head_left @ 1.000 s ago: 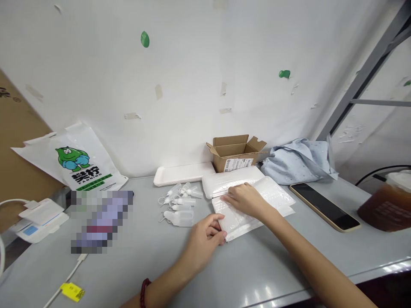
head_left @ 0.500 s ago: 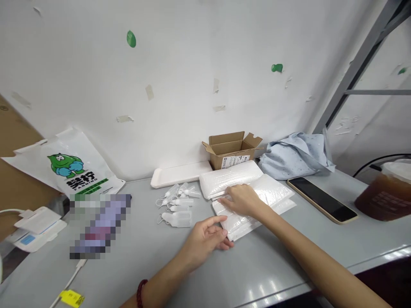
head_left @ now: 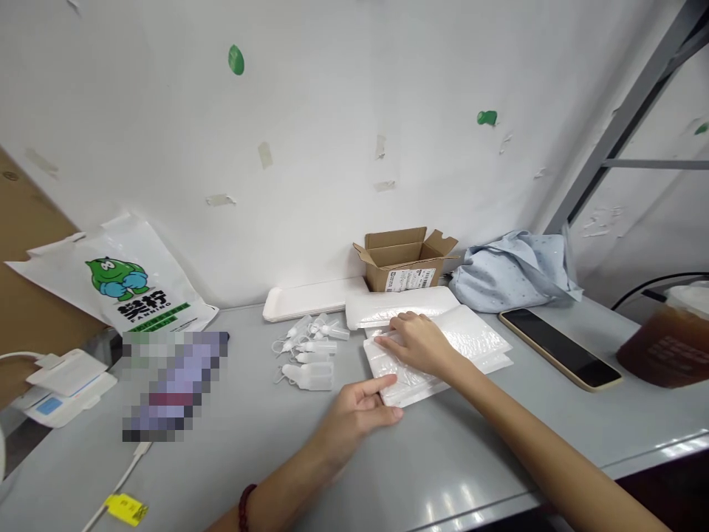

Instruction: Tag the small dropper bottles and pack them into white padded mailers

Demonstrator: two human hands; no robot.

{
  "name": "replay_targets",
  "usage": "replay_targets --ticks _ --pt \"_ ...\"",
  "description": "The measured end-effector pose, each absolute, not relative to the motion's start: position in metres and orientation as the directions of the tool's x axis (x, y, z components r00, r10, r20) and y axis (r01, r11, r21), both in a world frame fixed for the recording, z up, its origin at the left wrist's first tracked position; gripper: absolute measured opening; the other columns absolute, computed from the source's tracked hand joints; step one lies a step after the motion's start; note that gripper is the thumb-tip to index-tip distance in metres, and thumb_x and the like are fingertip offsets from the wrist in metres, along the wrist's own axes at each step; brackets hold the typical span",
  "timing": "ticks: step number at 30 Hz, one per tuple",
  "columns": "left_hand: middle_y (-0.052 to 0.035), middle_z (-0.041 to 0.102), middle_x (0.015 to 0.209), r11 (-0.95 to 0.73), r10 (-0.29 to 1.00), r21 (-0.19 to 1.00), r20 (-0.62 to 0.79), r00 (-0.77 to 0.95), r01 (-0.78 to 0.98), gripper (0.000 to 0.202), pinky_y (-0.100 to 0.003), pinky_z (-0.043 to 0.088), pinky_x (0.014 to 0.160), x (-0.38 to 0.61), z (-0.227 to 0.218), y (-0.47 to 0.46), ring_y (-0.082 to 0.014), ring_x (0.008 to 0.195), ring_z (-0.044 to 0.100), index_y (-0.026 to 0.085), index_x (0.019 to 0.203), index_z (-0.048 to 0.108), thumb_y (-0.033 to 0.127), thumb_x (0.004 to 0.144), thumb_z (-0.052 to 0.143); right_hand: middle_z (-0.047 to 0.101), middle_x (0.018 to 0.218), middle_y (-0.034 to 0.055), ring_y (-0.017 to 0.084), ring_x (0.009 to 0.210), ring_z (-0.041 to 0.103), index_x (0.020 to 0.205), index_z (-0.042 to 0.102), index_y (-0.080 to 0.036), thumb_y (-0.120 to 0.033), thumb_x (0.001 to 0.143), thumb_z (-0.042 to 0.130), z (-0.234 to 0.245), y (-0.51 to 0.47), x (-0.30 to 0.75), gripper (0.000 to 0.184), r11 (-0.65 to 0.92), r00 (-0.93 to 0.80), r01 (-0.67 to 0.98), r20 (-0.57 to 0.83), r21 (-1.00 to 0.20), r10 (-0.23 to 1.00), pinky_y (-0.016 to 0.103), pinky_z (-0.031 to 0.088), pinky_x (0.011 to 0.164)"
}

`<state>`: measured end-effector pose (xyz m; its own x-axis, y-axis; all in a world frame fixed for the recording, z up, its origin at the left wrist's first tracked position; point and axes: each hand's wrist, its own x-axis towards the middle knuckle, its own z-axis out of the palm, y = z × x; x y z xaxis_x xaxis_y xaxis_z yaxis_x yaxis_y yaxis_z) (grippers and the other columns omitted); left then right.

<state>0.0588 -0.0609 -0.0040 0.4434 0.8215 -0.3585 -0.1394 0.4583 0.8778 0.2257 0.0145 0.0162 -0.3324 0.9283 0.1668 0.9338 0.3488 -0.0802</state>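
A white bubble mailer point(head_left: 473, 336) lies on top of another flat white piece on the grey table. My right hand point(head_left: 418, 343) rests over its left part, fingers curled on it and thumb along the upper left edge. At the near left corner is my left hand point(head_left: 354, 417), its index fingertip at the mailer's edge and its thumb spread apart below. Just behind, a second bubble mailer point(head_left: 404, 304) lies lengthwise. Several small clear plastic squeeze bottles point(head_left: 315, 375) with looped caps lie to the left of the mailers.
Behind stand an open cardboard box point(head_left: 404, 279), a long white packet point(head_left: 315, 297) and a pale blue cloth bag point(head_left: 512, 270). Rightward are a phone point(head_left: 559, 347) and a drink cup point(head_left: 665, 343). A printed plastic bag point(head_left: 127, 281), a blurred-out device point(head_left: 177, 388) and a white charger point(head_left: 72, 384) are left.
The front mailer has shifted slightly left and away, with my right hand still on it. My left thumb and index finger have spread wider at its corner. The view has moved a little.
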Motion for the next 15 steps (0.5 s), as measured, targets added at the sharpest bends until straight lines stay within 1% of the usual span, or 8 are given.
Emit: replay_targets --ticks 3,6,9,12,15 --pt "-0.0029 0.065 0.074 0.435 0.849 0.894 -0.368 0.379 -0.106 0.061 -0.032 0.037 0.090 0.053 0.002 -0.058 -0.0149 0.078 0.056 0.008 0.122 0.057 0.024 0.066 0.072 0.066 0.089 0.0105 0.022 0.087 0.059 0.084 0.061 -0.015 -0.050 0.090 0.039 0.018 0.016 0.229 0.043 0.367 -0.346 0.925 0.183 -0.097 0.920 0.029 0.035 0.072" --pt "-0.0044 0.065 0.075 0.422 0.859 0.901 -0.363 0.360 -0.098 0.058 -0.032 0.037 0.088 0.050 0.003 -0.057 -0.0151 0.076 0.055 0.007 0.121 0.058 0.027 0.067 0.070 0.066 0.085 0.0094 0.022 0.085 0.058 0.082 0.061 -0.015 -0.048 0.091 0.038 0.022 0.020 0.236 0.041 0.352 -0.328 0.928 0.185 -0.119 0.926 0.029 0.034 0.073" --pt "-0.0050 0.065 0.076 0.429 0.852 0.899 -0.372 0.368 -0.087 0.058 -0.032 0.038 0.087 0.049 0.000 -0.056 -0.0148 0.076 0.055 0.007 0.122 0.057 0.026 0.069 0.069 0.065 0.079 0.0080 0.020 0.081 0.057 0.074 0.060 -0.016 -0.043 0.092 0.038 0.026 0.024 0.243 0.039 0.302 -0.278 0.944 0.174 -0.132 0.945 0.028 0.033 0.071" --pt "-0.0052 0.064 0.077 0.437 0.846 0.896 -0.381 0.373 -0.076 0.058 -0.032 0.038 0.087 0.049 -0.002 -0.056 -0.0146 0.075 0.055 0.006 0.123 0.055 0.026 0.070 0.068 0.064 0.074 0.0069 0.020 0.077 0.057 0.069 0.058 -0.016 -0.039 0.090 0.039 0.029 0.026 0.247 0.037 0.275 -0.254 0.953 0.162 -0.123 0.953 0.028 0.031 0.066" --pt "-0.0046 0.063 0.076 0.433 0.846 0.899 -0.380 0.374 -0.065 0.058 -0.032 0.039 0.087 0.049 -0.002 -0.056 -0.0145 0.075 0.055 0.006 0.124 0.054 0.026 0.071 0.067 0.065 0.074 0.0073 0.019 0.074 0.057 0.068 0.059 -0.016 -0.038 0.089 0.040 0.029 0.025 0.248 0.036 0.268 -0.252 0.958 0.141 -0.103 0.957 0.028 0.031 0.065"
